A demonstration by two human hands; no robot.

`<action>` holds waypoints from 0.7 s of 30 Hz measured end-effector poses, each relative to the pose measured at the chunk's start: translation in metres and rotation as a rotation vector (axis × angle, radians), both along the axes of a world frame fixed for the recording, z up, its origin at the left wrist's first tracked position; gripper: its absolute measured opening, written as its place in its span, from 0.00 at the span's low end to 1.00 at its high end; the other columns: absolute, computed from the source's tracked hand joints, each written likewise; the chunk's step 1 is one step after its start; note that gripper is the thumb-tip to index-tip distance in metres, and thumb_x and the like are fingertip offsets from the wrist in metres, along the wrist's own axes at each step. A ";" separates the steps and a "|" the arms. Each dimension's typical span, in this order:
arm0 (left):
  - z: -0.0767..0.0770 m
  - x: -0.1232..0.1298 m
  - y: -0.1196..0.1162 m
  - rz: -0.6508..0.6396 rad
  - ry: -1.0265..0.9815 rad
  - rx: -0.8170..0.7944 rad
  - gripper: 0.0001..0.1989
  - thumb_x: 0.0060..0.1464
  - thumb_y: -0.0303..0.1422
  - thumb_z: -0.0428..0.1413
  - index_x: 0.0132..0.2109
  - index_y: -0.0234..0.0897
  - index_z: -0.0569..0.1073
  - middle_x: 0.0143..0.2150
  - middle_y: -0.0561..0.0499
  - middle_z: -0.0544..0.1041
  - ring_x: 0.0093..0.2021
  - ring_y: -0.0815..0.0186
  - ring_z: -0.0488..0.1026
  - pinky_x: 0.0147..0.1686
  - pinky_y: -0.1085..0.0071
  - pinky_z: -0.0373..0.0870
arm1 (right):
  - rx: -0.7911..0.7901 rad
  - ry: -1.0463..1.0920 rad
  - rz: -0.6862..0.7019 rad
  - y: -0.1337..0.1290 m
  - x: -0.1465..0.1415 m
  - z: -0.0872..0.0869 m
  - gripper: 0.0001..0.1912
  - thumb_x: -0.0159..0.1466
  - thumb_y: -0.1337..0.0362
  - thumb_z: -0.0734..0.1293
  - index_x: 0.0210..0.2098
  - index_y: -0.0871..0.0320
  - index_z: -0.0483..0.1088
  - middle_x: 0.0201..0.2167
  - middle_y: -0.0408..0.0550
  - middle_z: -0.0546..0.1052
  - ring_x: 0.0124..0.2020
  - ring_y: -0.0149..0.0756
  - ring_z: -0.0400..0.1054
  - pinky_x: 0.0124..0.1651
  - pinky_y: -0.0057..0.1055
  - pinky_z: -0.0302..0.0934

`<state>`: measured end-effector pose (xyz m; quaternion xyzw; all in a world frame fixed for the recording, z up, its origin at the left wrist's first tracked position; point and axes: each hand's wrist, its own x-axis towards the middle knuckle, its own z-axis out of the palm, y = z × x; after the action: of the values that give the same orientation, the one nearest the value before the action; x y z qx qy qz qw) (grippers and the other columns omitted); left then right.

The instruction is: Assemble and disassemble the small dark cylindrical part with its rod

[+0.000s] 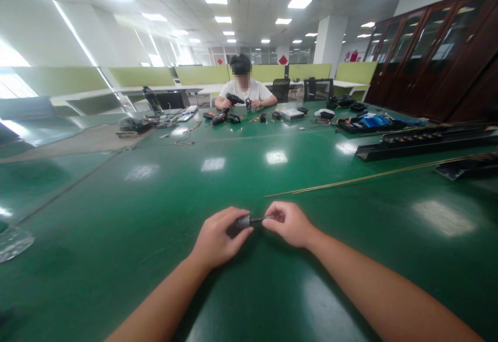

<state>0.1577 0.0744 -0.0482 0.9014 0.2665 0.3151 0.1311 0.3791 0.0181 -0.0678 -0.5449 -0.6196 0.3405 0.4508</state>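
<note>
Green counter (163, 196), glossy, across most of the view. Dark wood cabinet (447, 56) along the right wall. Co-worker (251, 92) at the far side, with a power drill (234, 99) in hand and loose parts spread nearby. Black channel sections (420, 144) at the right, well apart from the work. Thin brass-coloured rods (350, 181) just beyond the hands, lying diagonally.

State of the hands: close together, not touching. Left hand (218, 235): curled around a grey cylinder (244, 221), thumb below, fingers over the top. Right hand (290, 222): thumb and forefinger pinched on the far end of a thin dark shaft (256, 220). Location of the held part: near edge of the counter, centre of view, roughly level between both hands. Contact with the surface below: cannot tell. Smallest detail: coil-like piece (268, 217) at the right fingertips, too small to identify.

Likely faults, by judgement:
- Slip of the shaft, from a light pinch on a narrow, smooth surface.
- Bending or binding, from sideways force by the right hand off the cylinder's axis.
- Loss of the coil-like piece, if loose, from sudden release of finger pressure.
- Rolling away after a drop, from the round body and slick counter.
</note>
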 end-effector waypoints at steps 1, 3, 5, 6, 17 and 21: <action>0.000 0.000 0.000 0.000 0.001 -0.001 0.14 0.57 0.37 0.59 0.49 0.40 0.74 0.43 0.48 0.78 0.42 0.62 0.75 0.44 0.67 0.72 | -0.004 0.005 0.000 0.000 0.000 0.000 0.07 0.57 0.63 0.70 0.32 0.60 0.72 0.24 0.42 0.73 0.25 0.30 0.65 0.29 0.25 0.58; -0.001 0.000 0.000 0.001 -0.001 0.000 0.14 0.57 0.37 0.59 0.49 0.40 0.74 0.43 0.49 0.78 0.42 0.62 0.75 0.44 0.67 0.72 | -0.017 0.021 0.005 0.001 0.001 -0.001 0.07 0.57 0.63 0.70 0.32 0.60 0.72 0.24 0.42 0.73 0.25 0.30 0.65 0.28 0.25 0.58; -0.001 0.000 0.000 -0.002 -0.003 0.000 0.14 0.56 0.37 0.59 0.49 0.40 0.74 0.43 0.49 0.78 0.42 0.63 0.75 0.44 0.67 0.71 | -0.027 0.035 0.014 0.002 0.001 -0.002 0.07 0.57 0.62 0.70 0.31 0.60 0.72 0.24 0.41 0.73 0.25 0.30 0.65 0.28 0.25 0.58; -0.002 0.000 0.000 -0.005 -0.006 0.001 0.14 0.56 0.37 0.59 0.49 0.40 0.74 0.43 0.49 0.78 0.42 0.63 0.75 0.44 0.67 0.71 | -0.028 0.037 0.018 0.002 0.001 -0.002 0.07 0.57 0.62 0.70 0.31 0.60 0.72 0.24 0.41 0.72 0.25 0.30 0.65 0.28 0.25 0.58; -0.001 -0.003 0.002 0.054 -0.004 0.020 0.14 0.57 0.38 0.59 0.49 0.41 0.74 0.44 0.48 0.77 0.44 0.61 0.74 0.47 0.65 0.70 | -0.072 0.272 0.012 0.005 0.002 -0.004 0.08 0.55 0.62 0.71 0.29 0.60 0.69 0.22 0.42 0.73 0.22 0.30 0.67 0.28 0.27 0.60; 0.000 -0.002 0.004 0.177 -0.074 -0.058 0.16 0.58 0.43 0.57 0.49 0.39 0.74 0.43 0.47 0.77 0.42 0.60 0.74 0.46 0.64 0.70 | -0.098 0.532 -0.027 0.010 0.005 -0.004 0.13 0.56 0.57 0.70 0.26 0.60 0.67 0.20 0.42 0.72 0.19 0.29 0.65 0.25 0.26 0.59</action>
<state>0.1554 0.0787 -0.0478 0.8579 0.3488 0.3509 0.1385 0.3838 0.0283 -0.0717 -0.4654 -0.4549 0.4954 0.5754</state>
